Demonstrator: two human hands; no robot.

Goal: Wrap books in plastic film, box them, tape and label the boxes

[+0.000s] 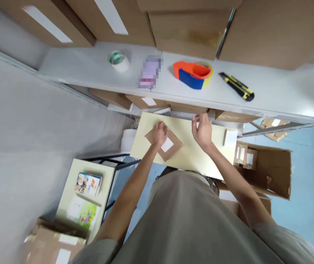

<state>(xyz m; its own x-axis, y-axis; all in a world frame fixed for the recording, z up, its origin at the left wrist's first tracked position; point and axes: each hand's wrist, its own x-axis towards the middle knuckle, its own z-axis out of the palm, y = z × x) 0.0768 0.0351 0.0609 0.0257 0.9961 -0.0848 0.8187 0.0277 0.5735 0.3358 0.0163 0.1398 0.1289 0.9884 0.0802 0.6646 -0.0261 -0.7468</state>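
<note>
A small flat cardboard box (175,143) with a white label (167,144) lies turned at an angle on the cream tabletop (192,156). My left hand (159,133) is on the upper left part of this box, its fingers curled closed against it. To the right, my right hand (203,130) is apart from the box, over the table's far edge below the shelf. Its fingers are bent in towards the thumb; whatever they pinch, if anything, is too small to make out.
Along the grey shelf (91,66) lie a tape roll (119,61), a blurred purple item (150,72), an orange and blue tape dispenser (192,74) and a utility knife (237,86). An open carton (274,168) stands at right. Booklets (88,184) lie on a side table at left.
</note>
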